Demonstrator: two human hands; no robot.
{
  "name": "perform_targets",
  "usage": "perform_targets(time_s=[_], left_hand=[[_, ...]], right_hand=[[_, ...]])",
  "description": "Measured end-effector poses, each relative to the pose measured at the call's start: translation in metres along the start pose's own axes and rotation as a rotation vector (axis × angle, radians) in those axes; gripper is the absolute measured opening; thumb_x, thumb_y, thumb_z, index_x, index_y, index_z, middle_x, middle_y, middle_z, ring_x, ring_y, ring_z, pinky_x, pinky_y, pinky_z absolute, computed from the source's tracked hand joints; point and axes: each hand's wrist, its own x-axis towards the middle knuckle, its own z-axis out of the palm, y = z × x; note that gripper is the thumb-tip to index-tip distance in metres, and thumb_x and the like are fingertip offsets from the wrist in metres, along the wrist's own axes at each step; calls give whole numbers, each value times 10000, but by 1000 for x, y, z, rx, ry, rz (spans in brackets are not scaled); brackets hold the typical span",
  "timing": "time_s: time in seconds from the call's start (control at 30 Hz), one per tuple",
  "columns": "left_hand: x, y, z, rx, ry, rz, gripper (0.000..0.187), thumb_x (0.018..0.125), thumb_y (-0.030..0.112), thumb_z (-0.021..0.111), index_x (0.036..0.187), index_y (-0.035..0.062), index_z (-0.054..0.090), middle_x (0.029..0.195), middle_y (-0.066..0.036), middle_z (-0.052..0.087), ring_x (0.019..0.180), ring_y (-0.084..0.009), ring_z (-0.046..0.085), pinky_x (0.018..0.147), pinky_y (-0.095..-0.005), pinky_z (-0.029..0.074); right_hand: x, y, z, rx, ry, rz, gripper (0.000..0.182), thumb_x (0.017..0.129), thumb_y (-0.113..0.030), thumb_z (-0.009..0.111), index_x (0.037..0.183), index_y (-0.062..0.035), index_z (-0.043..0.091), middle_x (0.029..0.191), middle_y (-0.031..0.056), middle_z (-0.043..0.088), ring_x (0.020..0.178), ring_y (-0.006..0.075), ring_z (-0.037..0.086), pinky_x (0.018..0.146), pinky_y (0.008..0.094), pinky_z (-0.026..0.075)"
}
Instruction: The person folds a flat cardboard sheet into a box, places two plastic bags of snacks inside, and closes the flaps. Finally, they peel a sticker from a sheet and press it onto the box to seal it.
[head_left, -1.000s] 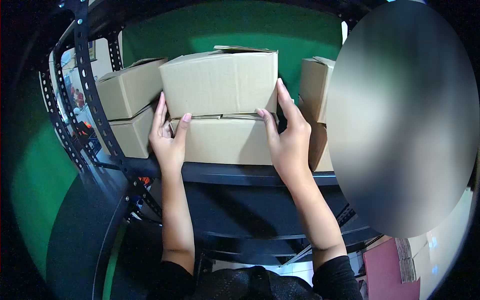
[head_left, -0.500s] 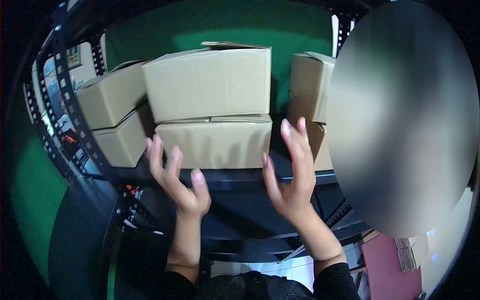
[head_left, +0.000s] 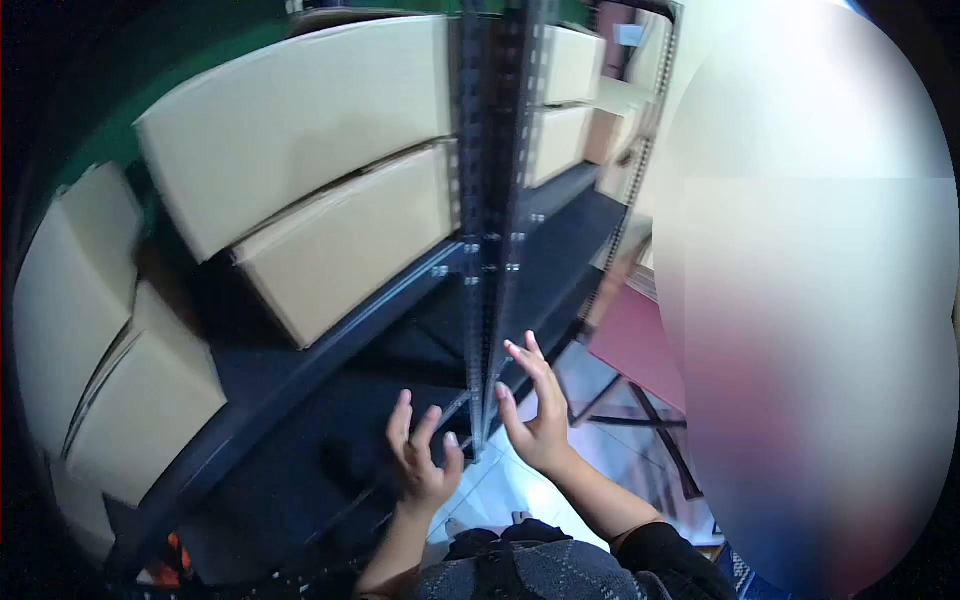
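My left hand [head_left: 424, 462] is raised in front of the dark lower part of the shelf, fingers apart and holding nothing. Close beside it, my right hand [head_left: 535, 410] is also open, its fingers spread near the black perforated shelf post [head_left: 487, 240]. Neither hand touches a box. Above and to the left, a large upper cardboard box [head_left: 310, 120] rests on a lower cardboard box [head_left: 355, 235], both on the black shelf [head_left: 270, 385]. Another stacked pair stands at the far left, with its upper box [head_left: 75, 290] over its lower box [head_left: 150, 400].
Past the post, more cardboard boxes [head_left: 562, 140] are stacked on a neighbouring black shelf [head_left: 570, 225]. A dark red folding table [head_left: 640, 345] stands at the right above the pale tiled floor [head_left: 520, 490]. A large blurred oval hides the right side.
The view has swung to the right, so the boxes appear further left and the shelf post and red table come into the middle. Both hands stay open and are lower and closer together.
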Motion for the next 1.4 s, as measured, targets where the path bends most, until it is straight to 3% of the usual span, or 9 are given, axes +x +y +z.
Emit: perform_targets(time_s=[0.23,0.33,0.4,0.63,0.73,0.77,0.9,1.13,1.4], left_hand=[[10,66,111,-292,-263,86,416,830,5,522,1237,-6,440,1292,-218,427,1190,-354,440,1017,-435,350],[-7,122,162,-451,-395,80,455,814,-12,523,1259,4,431,1299,-215,421,1193,-354,438,1009,-427,357],[-19,163,209,-518,-453,81,468,813,-7,523,1271,16,430,1311,-190,418,1202,-338,434,996,-413,367],[-44,284,318,-733,-779,72,454,831,35,531,1276,26,440,1311,-179,421,1220,-342,420,971,-388,369],[-49,312,349,-800,-813,44,456,831,29,530,1279,37,444,1293,-172,431,1170,-308,456,911,-364,411],[-52,318,359,-817,-829,5,454,837,25,530,1283,50,448,1260,-146,450,1005,-225,517,808,-313,442],[-56,330,398,-794,-911,-52,438,848,17,530,1278,62,459,1217,-101,471,788,-121,496,676,-244,426],[-37,339,464,-776,-908,-169,408,848,0,521,1250,59,478,1183,-79,496,792,-109,498,644,-216,430],[22,266,572,-682,-677,-297,423,843,-9,514,1253,94,490,1189,-73,506,809,-118,516,652,-234,449]], right_hand=[[-76,67,-155,-362,280,402,418,861,-53,567,1266,-31,466,1320,188,468,1330,358,324,1036,400,321],[-130,70,-233,-482,367,543,421,869,-79,565,1274,-50,455,1325,200,457,1328,364,321,1037,412,322],[-169,77,-288,-549,449,605,415,867,-84,565,1271,-46,473,1349,272,411,1311,379,345,1041,405,308],[-285,77,-438,-743,689,906,374,909,-140,514,1267,-42,470,1316,235,446,1316,367,328,1054,415,285],[-315,80,-465,-705,772,959,373,915,-150,505,1268,-33,469,1318,234,444,1320,367,321,1058,418,275],[-322,81,-471,-682,803,959,374,917,-154,502,1268,-28,468,1323,235,440,1322,368,316,1061,420,270],[-339,85,-483,-763,821,1032,371,902,-106,515,1268,-46,483,1296,178,481,1304,328,359,1026,391,329],[-344,118,-503,-717,765,1076,359,889,-117,526,1242,-56,509,1297,178,483,1302,340,359,1016,404,335],[-267,209,-541,-714,631,1033,336,888,-104,525,1218,-42,519,1275,208,498,1294,366,371,1041,409,311]])
